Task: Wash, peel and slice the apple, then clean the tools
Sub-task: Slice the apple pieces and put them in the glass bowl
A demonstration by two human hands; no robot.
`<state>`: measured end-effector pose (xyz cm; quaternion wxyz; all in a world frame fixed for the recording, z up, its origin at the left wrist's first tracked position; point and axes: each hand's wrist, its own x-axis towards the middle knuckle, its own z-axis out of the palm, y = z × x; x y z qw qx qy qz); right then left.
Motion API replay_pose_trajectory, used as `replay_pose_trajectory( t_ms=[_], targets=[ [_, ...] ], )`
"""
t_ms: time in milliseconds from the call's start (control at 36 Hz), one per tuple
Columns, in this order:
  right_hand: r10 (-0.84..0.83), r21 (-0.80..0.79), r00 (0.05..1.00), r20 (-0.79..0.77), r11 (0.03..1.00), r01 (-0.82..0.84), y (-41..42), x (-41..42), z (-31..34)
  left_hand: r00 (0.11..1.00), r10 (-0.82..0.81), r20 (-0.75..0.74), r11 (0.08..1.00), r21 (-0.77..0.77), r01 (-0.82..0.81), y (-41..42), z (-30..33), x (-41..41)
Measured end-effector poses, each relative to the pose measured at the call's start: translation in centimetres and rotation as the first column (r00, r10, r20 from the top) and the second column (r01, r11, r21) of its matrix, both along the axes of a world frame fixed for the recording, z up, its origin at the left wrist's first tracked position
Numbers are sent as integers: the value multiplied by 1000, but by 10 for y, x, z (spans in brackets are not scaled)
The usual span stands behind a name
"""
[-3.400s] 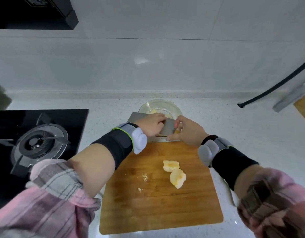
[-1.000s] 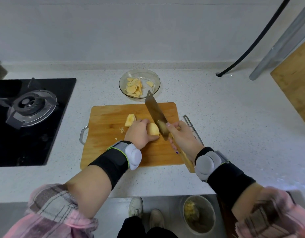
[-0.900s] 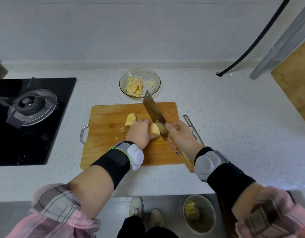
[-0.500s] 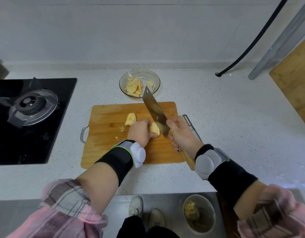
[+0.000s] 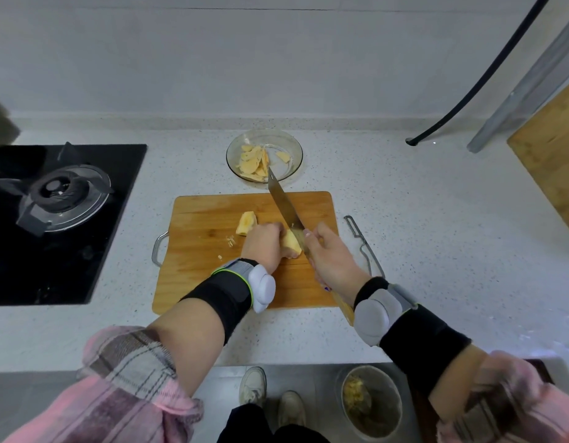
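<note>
Two hands work mid-board point(image 5: 209, 219): left hand point(image 5: 263, 246) holds an apple piece point(image 5: 292, 243); right hand point(image 5: 329, 254) grips the knife point(image 5: 284, 204), tip over the far edge by the bowl point(image 5: 294, 145). Peeler point(image 5: 361, 244) lies just right.

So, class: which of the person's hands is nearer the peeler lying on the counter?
Right. The right hand grips the knife just left of the peeler; the left hand sits farther left, holding the apple piece.

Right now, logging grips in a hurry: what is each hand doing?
Left hand: fingers curled on the peeled apple piece, holding it on the cutting board.
Right hand: gripping the knife, blade at the apple piece.
</note>
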<state>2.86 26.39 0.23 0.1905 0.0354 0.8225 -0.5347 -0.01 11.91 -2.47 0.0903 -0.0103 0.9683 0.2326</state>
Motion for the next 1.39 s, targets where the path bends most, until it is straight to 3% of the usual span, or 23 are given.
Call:
replay_pose_trajectory(
  t_ms=[222,361,722,1389],
  targets=[
    [-42,16,997,70,999,41,-5,-5,-8,1000,3,-5,1000,30,-3,-4,-6,0],
    [-68,-79,995,76,994,74,-1,-6,1,1000,7,23,998,61,-9,-4,-5,-1],
    [-26,-54,998,51,998,28,4,0,20,995,45,86,993,104,-54,-4,0,-2],
    [-47,-42,990,135,998,53,-6,-5,3,997,27,71,995,95,-34,-6,-1,-3]
  ],
)
